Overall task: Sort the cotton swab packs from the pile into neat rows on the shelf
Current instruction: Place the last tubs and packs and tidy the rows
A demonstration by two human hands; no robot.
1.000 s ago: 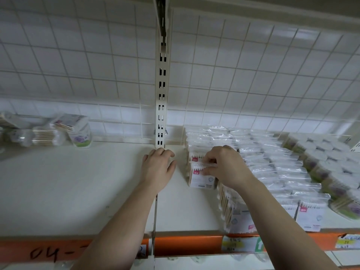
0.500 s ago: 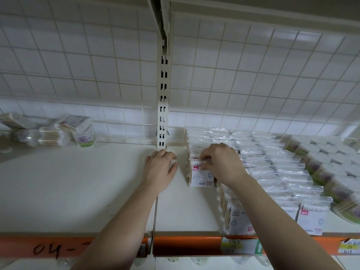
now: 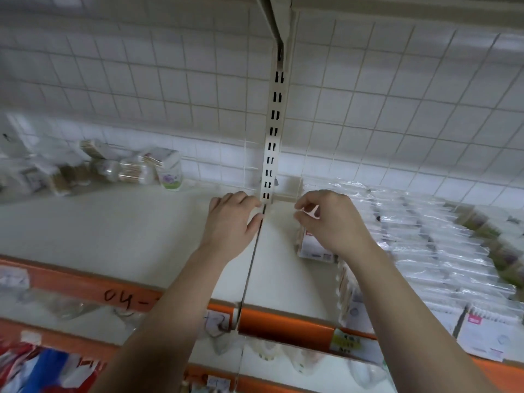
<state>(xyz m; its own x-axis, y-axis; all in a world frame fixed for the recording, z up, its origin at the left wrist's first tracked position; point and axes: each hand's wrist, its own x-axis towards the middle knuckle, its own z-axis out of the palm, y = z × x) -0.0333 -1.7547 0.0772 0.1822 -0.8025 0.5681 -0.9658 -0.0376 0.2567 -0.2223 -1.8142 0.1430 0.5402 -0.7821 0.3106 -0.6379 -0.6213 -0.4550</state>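
Cotton swab packs stand in neat rows (image 3: 431, 245) on the right half of the white shelf (image 3: 113, 239). The front pack of the leftmost row (image 3: 313, 249) stands upright, white with a red mark. My right hand (image 3: 331, 222) hovers just over its top with fingers loosely curled, and I see nothing pinched in them. Left of the seam between the shelf boards, my left hand (image 3: 231, 222) rests on the shelf, holding nothing. A loose pile of swab packs and tubs (image 3: 133, 170) lies at the back left, an arm's length from my left hand.
A slotted upright post (image 3: 272, 154) rises at the back between my hands, against a wire-grid wall. Round tubs (image 3: 487, 231) fill the far right. An orange price strip (image 3: 283, 324) runs along the shelf's front edge, and goods hang on the level below.
My right hand has let go of the front pack's top and lifted slightly. The view has swung left and down, showing more of the pile. My left hand has stayed put.
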